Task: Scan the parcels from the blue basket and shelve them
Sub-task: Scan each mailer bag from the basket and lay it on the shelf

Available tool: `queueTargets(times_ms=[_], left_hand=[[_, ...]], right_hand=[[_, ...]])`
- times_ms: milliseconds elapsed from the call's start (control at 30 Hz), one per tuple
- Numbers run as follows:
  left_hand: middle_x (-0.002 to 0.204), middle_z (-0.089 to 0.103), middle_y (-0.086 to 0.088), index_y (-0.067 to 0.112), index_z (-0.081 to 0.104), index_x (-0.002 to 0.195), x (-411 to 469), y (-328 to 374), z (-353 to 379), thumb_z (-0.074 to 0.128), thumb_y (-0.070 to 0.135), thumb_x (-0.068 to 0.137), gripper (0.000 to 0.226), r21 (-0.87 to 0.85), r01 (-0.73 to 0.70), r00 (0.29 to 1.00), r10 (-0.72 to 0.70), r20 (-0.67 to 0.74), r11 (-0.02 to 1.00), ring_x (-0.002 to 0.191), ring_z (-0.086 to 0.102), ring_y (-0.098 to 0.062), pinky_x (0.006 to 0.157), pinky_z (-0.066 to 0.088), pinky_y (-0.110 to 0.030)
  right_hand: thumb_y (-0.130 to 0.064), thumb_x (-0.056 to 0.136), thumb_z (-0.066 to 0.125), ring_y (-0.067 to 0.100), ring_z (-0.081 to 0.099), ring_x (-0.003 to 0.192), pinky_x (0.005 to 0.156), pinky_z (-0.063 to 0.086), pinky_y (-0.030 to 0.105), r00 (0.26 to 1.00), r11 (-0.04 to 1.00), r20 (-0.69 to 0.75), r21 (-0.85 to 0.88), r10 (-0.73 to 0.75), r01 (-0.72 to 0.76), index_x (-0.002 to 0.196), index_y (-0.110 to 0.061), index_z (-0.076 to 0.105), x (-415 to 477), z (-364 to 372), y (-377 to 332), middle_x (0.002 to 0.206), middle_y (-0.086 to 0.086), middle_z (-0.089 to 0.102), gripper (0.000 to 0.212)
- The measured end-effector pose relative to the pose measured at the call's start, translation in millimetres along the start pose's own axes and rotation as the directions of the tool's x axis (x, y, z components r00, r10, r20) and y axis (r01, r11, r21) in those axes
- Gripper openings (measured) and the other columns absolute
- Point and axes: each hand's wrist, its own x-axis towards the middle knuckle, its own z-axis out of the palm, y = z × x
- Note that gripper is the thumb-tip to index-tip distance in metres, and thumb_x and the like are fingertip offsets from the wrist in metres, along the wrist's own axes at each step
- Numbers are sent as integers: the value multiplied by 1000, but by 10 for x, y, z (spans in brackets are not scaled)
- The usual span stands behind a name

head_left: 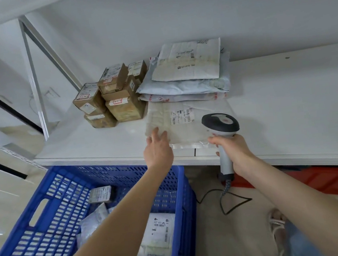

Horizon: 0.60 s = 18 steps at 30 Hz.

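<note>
A flat white plastic parcel [182, 121] with a barcode label lies on the white shelf [290, 107] near its front edge. My left hand [158, 148] rests on the parcel's near left corner, fingers spread flat. My right hand [234, 151] grips the handle of a grey and black barcode scanner [221, 124], whose head hovers over the parcel's right side. Below on the left stands the blue basket [46, 212], with several parcels [158, 236] inside.
Stacked brown boxes [112, 96] and a pile of soft mailer bags [186, 74] sit further back on the shelf. The scanner's coiled cable [226, 197] hangs to the floor. A red object [321, 181] lies under the shelf. A sandalled foot [277, 221] shows bottom right.
</note>
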Motion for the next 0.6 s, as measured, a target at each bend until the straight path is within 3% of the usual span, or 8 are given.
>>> queueTargets(times_ms=[67, 200, 267, 333, 367, 433, 500, 600], left_hand=[[157, 11, 1, 25, 33, 143, 13, -195, -33, 44, 6, 94, 54, 2, 13, 1000, -13, 7, 1000, 132, 35, -26, 83, 50, -36], [159, -2, -1, 31, 21, 147, -94, -359, -134, 45, 5, 91, 66, 117, 70, 991, -82, 108, 991, 93, 60, -28, 61, 44, -34], [155, 10, -6, 28, 25, 145, -168, -228, -162, 48, 9, 90, 62, 176, 11, 1000, -16, 26, 984, 101, 58, -28, 61, 43, -33], [151, 17, -6, 29, 28, 144, -180, -26, -133, 51, 10, 87, 64, 205, -139, 987, 152, -49, 969, 122, 45, -26, 75, 48, -33], [153, 15, -6, 31, 24, 146, -143, 65, -96, 53, 10, 86, 70, 211, -220, 970, 236, -53, 952, 131, 36, -27, 91, 46, -37], [159, -2, -4, 36, 10, 150, -5, 201, -40, 55, 16, 89, 79, 213, -316, 949, 312, 52, 924, 144, 13, -30, 113, 25, -48], [159, -19, -1, 41, -6, 150, 142, 261, 25, 51, 23, 96, 81, 211, -334, 931, 288, 223, 919, 147, -10, -31, 115, 9, -60], [157, -26, 1, 46, -13, 148, 228, 233, 131, 47, 26, 99, 80, 183, -363, 888, 281, 363, 913, 146, -17, -31, 111, 10, -68]], right_hand=[[-17, 78, 76, 21, 61, 93, 95, 51, 40, 1000, 1000, 13, 12, 10, -11, 111, -7, 64, 0, -1, 18, 102, 7, 67, 36], [-16, 79, 75, 17, 60, 83, 94, 52, 43, 998, 998, 61, 41, 34, -37, 111, -7, 64, -31, 60, 77, 90, 4, 64, 35], [-15, 80, 74, 16, 61, 81, 93, 53, 41, 996, 997, 80, 62, 42, -47, 111, -7, 64, -53, 85, 72, 90, 4, 63, 33], [-14, 81, 73, 15, 61, 80, 93, 53, 40, 995, 994, 85, 97, 44, -52, 110, -8, 64, -64, 100, 53, 90, 5, 63, 31], [-13, 81, 73, 15, 61, 79, 92, 53, 40, 996, 993, 81, 111, 42, -51, 110, -8, 64, -67, 107, 45, 90, 5, 64, 30], [-13, 82, 72, 14, 61, 78, 89, 54, 38, 997, 989, 69, 138, 44, -53, 108, -8, 65, -73, 118, 25, 89, 5, 64, 27], [-13, 82, 72, 13, 61, 78, 85, 54, 35, 997, 985, 62, 163, 48, -58, 106, -9, 65, -61, 115, 26, 89, 5, 64, 25], [-11, 83, 72, 13, 62, 79, 85, 55, 34, 996, 980, 64, 185, 64, -75, 104, -9, 66, -39, 88, 44, 89, 4, 64, 22]])
